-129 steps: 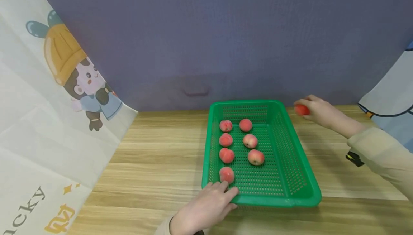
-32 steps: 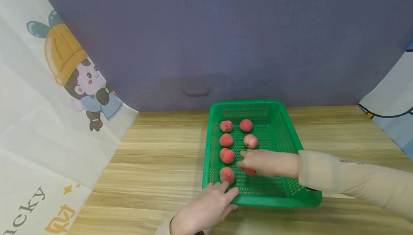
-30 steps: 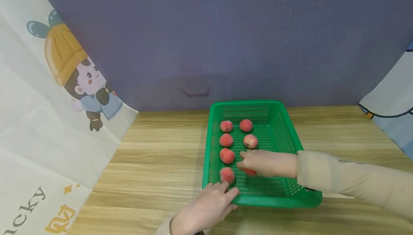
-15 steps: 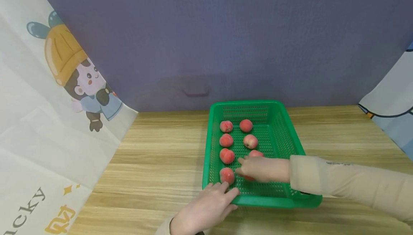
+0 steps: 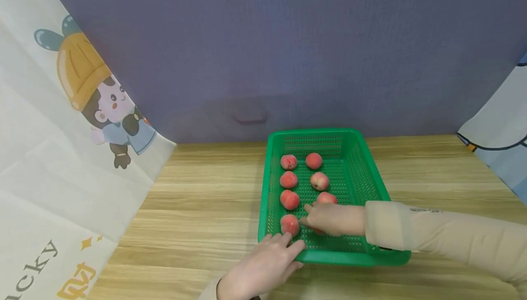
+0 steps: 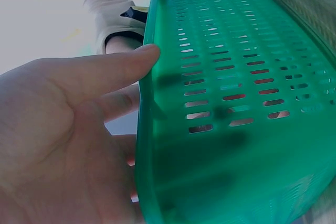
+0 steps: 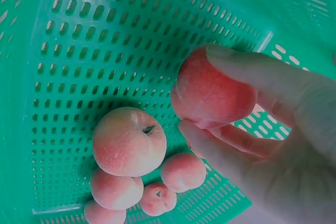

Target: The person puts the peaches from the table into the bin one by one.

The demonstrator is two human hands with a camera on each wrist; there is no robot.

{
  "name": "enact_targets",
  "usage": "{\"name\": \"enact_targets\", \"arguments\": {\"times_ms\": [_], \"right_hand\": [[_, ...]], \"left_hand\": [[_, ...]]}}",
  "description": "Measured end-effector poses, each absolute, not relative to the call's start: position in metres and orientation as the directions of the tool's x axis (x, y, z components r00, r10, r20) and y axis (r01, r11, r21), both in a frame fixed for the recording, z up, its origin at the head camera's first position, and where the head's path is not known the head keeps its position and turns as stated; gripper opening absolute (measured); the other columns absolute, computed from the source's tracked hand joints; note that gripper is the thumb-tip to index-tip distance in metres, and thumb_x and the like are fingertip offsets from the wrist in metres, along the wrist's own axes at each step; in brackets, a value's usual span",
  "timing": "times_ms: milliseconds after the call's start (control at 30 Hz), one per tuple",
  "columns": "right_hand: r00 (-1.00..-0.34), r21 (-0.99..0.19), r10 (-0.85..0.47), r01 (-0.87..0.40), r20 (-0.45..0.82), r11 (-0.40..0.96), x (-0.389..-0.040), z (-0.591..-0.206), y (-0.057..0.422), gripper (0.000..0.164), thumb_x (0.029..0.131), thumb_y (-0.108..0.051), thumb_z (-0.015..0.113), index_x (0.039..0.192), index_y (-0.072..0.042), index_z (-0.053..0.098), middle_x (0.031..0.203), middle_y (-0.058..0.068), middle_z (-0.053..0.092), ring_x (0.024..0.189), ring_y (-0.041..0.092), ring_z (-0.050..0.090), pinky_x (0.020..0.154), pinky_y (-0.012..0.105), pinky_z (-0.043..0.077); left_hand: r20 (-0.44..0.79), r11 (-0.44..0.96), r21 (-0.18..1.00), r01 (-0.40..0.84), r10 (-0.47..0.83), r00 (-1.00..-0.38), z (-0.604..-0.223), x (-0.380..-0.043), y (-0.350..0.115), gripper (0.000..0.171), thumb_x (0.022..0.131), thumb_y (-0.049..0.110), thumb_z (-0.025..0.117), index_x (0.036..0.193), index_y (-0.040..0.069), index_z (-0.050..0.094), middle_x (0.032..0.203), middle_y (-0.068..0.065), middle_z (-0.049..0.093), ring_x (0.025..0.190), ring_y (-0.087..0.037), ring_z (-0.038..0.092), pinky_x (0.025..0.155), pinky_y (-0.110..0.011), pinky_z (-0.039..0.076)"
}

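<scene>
My left hand [image 5: 263,263] grips the near left rim of a green plastic basket [image 5: 350,258]; in the left wrist view the thumb [image 6: 121,69] lies on the outer side and the fingers reach over the rim. My right hand [image 5: 335,219] is down inside the basket, thumb and fingers around a red peach [image 7: 210,90]. In the head view that peach is mostly hidden under the hand. Just beyond the hand lies another peach [image 5: 326,198], the nearest of 3 in a second column. To its left, several peaches form a column along the left wall, the closest peach [image 5: 290,225] near my left fingertips.
The basket stands on a wood-grain table [image 5: 206,190], its far end close to a dark blue-grey panel [image 5: 255,53]. A white sheet with a cartoon print [image 5: 103,89] hangs at the left. Another printed sheet [image 5: 500,121] is at the right.
My right hand came from the table's right side with the peach, into the basket. Over the last second it shifted toward the near edge, uncovering the peach beyond it. My left hand stayed put.
</scene>
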State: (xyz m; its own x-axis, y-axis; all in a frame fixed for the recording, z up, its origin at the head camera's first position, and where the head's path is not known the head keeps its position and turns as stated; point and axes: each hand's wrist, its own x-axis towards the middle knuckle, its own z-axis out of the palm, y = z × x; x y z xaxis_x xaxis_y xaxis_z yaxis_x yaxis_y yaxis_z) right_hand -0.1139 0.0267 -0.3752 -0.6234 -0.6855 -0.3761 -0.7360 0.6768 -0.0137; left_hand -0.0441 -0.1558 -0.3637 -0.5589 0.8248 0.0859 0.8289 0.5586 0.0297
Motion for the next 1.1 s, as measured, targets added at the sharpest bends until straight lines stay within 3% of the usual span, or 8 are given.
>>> {"name": "enact_targets", "arguments": {"times_ms": [1100], "right_hand": [[-0.67,0.023,-0.593,-0.671,-0.447,0.741,-0.113,-0.386,0.022,0.043,0.082,-0.008,0.06,0.122,-0.022,0.053,0.128,0.006,0.048,0.115,0.024,0.046,0.09,0.038,0.04]], "left_hand": [[0.082,0.556,0.036,0.83,0.826,-0.557,-0.365,-0.045,-0.155,0.023,0.084,0.031,0.059,0.101,0.017,0.052,0.083,0.006,0.049,0.066,-0.002,0.045,0.059,-0.014,0.031]]}}
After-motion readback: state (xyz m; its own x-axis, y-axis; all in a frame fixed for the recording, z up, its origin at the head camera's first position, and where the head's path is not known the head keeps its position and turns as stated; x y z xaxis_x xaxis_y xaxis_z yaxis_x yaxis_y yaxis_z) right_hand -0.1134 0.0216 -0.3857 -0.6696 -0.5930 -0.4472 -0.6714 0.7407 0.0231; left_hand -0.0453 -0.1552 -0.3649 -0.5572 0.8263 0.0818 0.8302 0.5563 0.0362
